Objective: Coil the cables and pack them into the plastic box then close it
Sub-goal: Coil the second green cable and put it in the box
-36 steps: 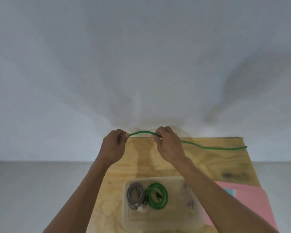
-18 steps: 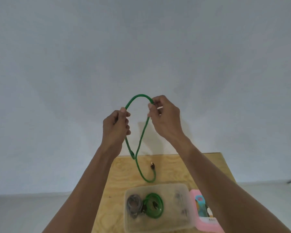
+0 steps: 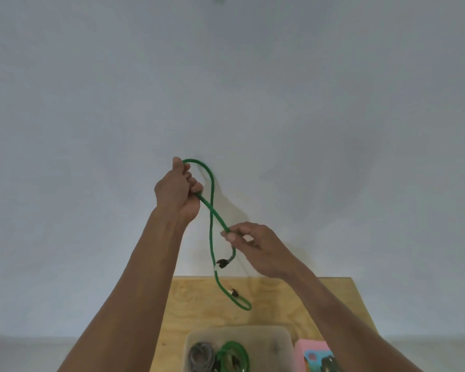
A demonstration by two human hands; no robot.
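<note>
Pale grey wall fills most of our view, with a plywood table (image 3: 333,304) low in the picture. We hold our left hand (image 3: 178,191) raised in front of that wall, its fingers curled round a green cable (image 3: 212,210), which arches out over the top of the fist and drops down the right side. Lower and to the right, our right hand (image 3: 255,248) pinches the same cable between thumb and fingertips, where the strand coming out from under the left fist slants down to meet it. Below that pinch the short end hangs with a dark connector (image 3: 222,263), which lies against the longer strand. The longer strand runs on down to the table edge, curls into a small loop and ends in a second dark connector (image 3: 234,292). Nearer to us on the table stands the clear plastic box (image 3: 279,342), its top open, holding a coiled grey cable (image 3: 200,358) on the left and a coiled green cable (image 3: 234,357) just beside it. A pink item (image 3: 312,350) lies just to the right of the box.
</note>
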